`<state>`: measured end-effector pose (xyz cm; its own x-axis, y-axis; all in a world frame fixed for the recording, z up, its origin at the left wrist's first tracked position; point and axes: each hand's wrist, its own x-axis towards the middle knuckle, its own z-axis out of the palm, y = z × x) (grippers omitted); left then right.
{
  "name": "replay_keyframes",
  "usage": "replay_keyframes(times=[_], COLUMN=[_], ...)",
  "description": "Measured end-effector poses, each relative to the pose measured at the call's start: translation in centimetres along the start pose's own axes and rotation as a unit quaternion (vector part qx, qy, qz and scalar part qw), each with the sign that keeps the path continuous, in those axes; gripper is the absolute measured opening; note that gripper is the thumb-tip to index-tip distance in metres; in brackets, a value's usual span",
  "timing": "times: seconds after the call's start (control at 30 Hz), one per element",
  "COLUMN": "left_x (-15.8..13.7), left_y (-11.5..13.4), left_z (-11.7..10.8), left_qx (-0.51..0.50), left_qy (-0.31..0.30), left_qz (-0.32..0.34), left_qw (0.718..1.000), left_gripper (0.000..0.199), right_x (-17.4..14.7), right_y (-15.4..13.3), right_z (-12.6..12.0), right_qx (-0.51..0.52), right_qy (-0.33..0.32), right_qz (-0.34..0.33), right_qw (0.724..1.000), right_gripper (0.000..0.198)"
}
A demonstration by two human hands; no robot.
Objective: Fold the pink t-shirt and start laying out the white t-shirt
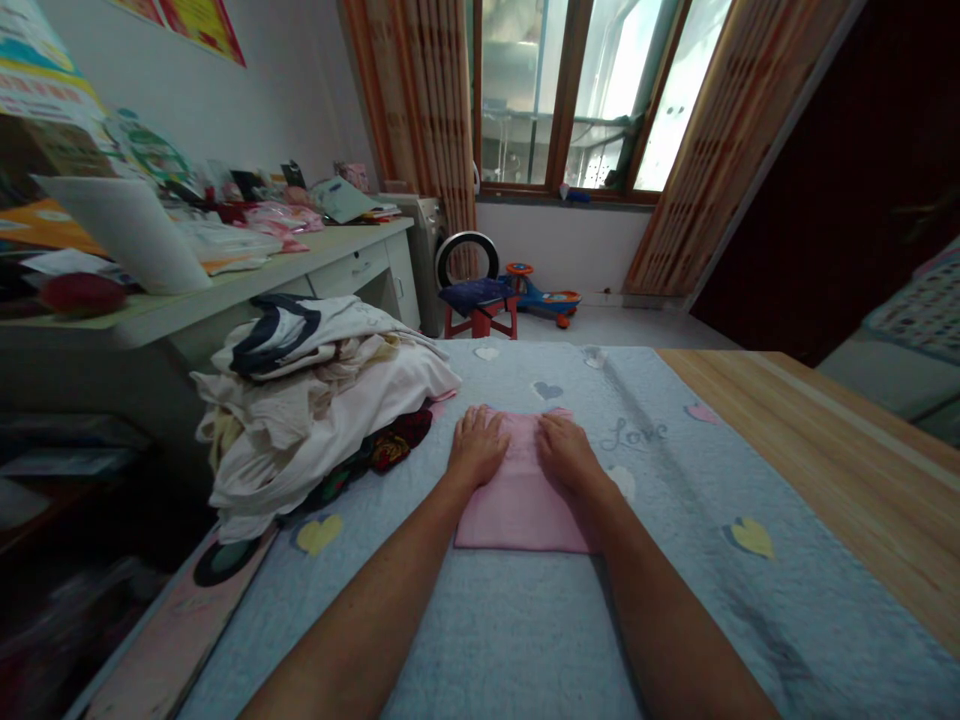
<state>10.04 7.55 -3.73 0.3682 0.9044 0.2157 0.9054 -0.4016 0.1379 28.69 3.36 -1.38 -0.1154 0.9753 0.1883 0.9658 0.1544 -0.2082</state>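
Observation:
A folded pink cloth (517, 510) lies flat on a light blue bed cover (510, 630) in front of me; its exact kind does not show. On its upper left part rests my left hand (478, 447), palm down with the fingers stretched out and slightly apart. My right hand (566, 452) is at the upper right edge of the cloth, its fingers bent and closed on the fabric. The fingertips of that hand are partly hidden. Both forearms reach in from the bottom of the view.
A heap of unfolded clothes (337, 400) is piled at the left edge of the bed. Beyond it stands a cluttered desk (360, 262). Bare wooden board (840, 450) shows at right. A red stool (484, 322) and a blue ride-on toy (540, 297) are past the far edge.

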Motion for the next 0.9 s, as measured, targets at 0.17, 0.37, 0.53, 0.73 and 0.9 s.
replay_keyframes(times=[0.17,0.37,0.53,0.73,0.9], left_x=[0.0,0.0,-0.2,0.1,0.0], left_y=[0.0,0.0,-0.2,-0.5,-1.3], left_z=[0.0,-0.2,-0.8,-1.2,-1.0], left_qx=[0.003,-0.008,-0.069,-0.173,-0.192], left_qy=[-0.004,0.006,0.051,0.051,0.043], left_qz=[-0.002,0.003,0.015,0.017,0.046], left_qw=[1.000,1.000,0.996,0.983,0.979], left_gripper=[0.049,0.046,0.036,0.022,0.021], right_x=[-0.2,-0.4,-0.2,-0.3,-0.3], right_y=[-1.6,-1.6,-1.4,-0.7,-0.1], right_z=[0.9,1.2,1.3,1.3,1.1], right_qx=[0.015,-0.018,-0.013,0.000,-0.021], right_qy=[-0.064,-0.085,-0.072,-0.020,-0.008], right_qz=[-0.043,0.011,0.016,0.003,0.016], right_qw=[0.997,0.996,0.997,1.000,1.000], right_gripper=[0.048,0.070,0.073,0.055,0.050])
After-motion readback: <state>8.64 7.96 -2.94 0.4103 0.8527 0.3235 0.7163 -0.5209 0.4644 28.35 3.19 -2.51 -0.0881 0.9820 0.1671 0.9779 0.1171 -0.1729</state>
